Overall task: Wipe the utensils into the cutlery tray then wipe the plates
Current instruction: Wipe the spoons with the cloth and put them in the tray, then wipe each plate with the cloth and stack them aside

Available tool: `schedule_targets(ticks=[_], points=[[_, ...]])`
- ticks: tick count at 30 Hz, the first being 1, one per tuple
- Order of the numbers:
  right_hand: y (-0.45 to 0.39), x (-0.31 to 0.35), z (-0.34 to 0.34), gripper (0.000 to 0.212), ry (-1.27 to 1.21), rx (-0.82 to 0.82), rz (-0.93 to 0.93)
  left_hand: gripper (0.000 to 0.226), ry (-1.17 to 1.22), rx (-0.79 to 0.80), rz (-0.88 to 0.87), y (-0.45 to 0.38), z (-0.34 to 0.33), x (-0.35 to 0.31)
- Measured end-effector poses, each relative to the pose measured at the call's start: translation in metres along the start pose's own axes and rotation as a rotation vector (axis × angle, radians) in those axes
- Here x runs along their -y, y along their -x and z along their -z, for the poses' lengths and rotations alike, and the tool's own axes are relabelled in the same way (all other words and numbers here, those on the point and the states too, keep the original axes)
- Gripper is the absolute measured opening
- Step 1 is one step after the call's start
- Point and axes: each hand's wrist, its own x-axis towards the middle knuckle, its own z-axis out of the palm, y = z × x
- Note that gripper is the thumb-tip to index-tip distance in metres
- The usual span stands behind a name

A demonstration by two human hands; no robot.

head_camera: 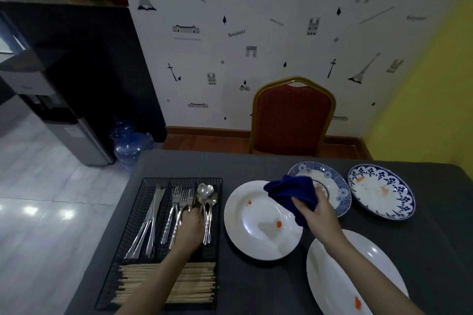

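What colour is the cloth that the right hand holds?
The cloth is dark blue, gripped by the right hand; the head view shows it.

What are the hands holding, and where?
The right hand grips the blue cloth by its bunched lower end. The left hand is down among the spoons; its hold cannot be told.

Left hand (192, 221) lowered, right hand (316, 212) clenched

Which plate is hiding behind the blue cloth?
The blue-flowered plate at the back, partly hidden behind the dark blue cloth that the right hand holds. The other three plates are not behind it.
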Motion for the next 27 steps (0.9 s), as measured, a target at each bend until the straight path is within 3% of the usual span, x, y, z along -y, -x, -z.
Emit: schedule_targets(ticks=[4,6,9,12,15,18,22,24,27], points=[[0.028,-0.038,0.023,0.034,-0.016,-0.058,-0.111,0.018,-0.265,0.07,-0.001,0.004,-0.011,0.006],[0.045,-0.054,0.039,0.031,-0.041,-0.138,-0.172,0.016,-0.361,-0.02,-0.094,0.012,-0.013,0.007],[0.067,-0.074,0.069,0.03,0.003,-0.264,-0.222,0.019,-0.28,-0.091,-0.275,0.027,-0.028,-0.009],[0.082,-0.094,0.102,0.04,0.12,-0.318,-0.253,0.009,-0.054,0.227,-0.335,0.056,-0.054,-0.055],[0.091,-0.111,0.131,0.051,0.29,-0.294,-0.228,0.008,-0.002,0.663,-0.171,0.081,-0.1,-0.088],[0.096,-0.121,0.151,0.047,0.628,-0.137,-0.076,0.019,0.047,0.87,0.007,0.096,-0.142,-0.104],[0.101,-0.133,0.163,0.057,1.174,0.335,0.004,0.016,0.192,0.801,0.132,0.098,-0.173,-0.118],[0.103,-0.135,0.169,0.061,1.196,0.426,0.02,0.006,0.179,0.734,0.106,0.095,-0.18,-0.121],[0.104,-0.133,0.183,0.062,1.102,0.547,0.049,0.014,0.148,0.717,0.09,0.092,-0.182,-0.124]])
